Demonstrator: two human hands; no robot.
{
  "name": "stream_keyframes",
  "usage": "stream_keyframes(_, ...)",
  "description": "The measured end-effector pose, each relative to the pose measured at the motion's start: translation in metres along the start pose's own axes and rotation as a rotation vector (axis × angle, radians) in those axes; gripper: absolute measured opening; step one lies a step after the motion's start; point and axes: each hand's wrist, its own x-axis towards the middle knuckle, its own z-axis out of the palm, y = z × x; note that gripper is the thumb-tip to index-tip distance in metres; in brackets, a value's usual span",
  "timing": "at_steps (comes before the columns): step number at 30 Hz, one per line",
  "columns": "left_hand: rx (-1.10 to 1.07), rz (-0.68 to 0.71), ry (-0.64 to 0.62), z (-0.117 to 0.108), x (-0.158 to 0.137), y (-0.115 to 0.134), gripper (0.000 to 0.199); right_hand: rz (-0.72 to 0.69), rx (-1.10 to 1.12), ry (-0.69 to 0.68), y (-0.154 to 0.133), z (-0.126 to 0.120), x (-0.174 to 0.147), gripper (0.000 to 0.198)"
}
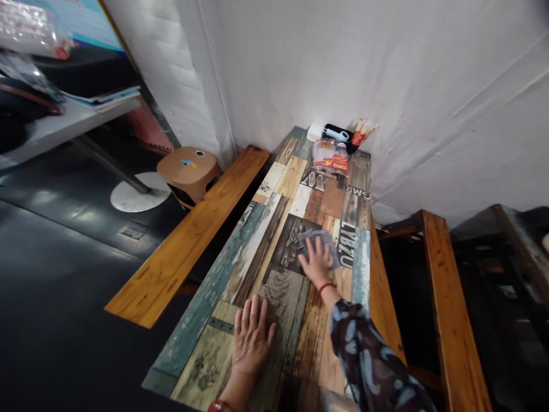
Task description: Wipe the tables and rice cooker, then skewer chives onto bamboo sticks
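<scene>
Left hand point(252, 340), lower centre: flat on the patterned table point(281, 294), fingers slightly apart, nothing held. Right hand point(318, 264), mid-frame: open, spread over the grey cloth point(335, 254). Cloth could bunch or slip out if palm pressure's uneven. Upper centre: plastic packet point(331, 160) could get knocked by an overlong reach (red-wrapped sticks point(362, 134) too).

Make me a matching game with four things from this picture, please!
Things:
1. grey cloth
2. left hand
3. brown stool
4. plastic packet

Where or how:
A. on the floor beside a bench
B. palm down, holding nothing
C. at the table's far end
D. under the right hand

Pairs: 1-D, 2-B, 3-A, 4-C
</scene>
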Motion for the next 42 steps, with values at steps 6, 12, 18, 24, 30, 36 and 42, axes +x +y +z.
stream_keyframes(6,-0.002,0.012,0.096,-0.003,0.004,-0.004,0.079,-0.334,0.029,-0.096,-0.050,0.001,-0.124,0.067)
stream_keyframes(12,0.057,-0.019,0.070,-0.006,0.010,-0.001,0.084,-0.656,0.245,-0.108,0.068,0.019,-0.158,0.081)
stream_keyframes(18,0.097,-0.022,-0.005,-0.005,0.015,0.006,0.088,-0.355,0.219,-0.068,0.187,-0.004,0.025,0.070)
stream_keyframes(24,0.107,-0.036,-0.041,-0.007,0.015,0.007,0.086,-0.084,0.225,-0.029,0.200,-0.018,0.179,0.053)
stream_keyframes(30,0.094,-0.052,-0.011,-0.014,0.007,0.008,0.074,-0.329,0.234,-0.077,0.075,-0.004,0.049,0.055)
stream_keyframes(36,0.063,-0.075,-0.015,-0.019,-0.003,0.009,0.067,-0.996,0.225,-0.074,0.134,0.036,-0.174,0.074)
stream_keyframes(42,0.061,-0.079,0.012,-0.015,-0.011,0.011,0.066,-0.878,0.092,-0.032,0.221,0.043,-0.114,0.071)
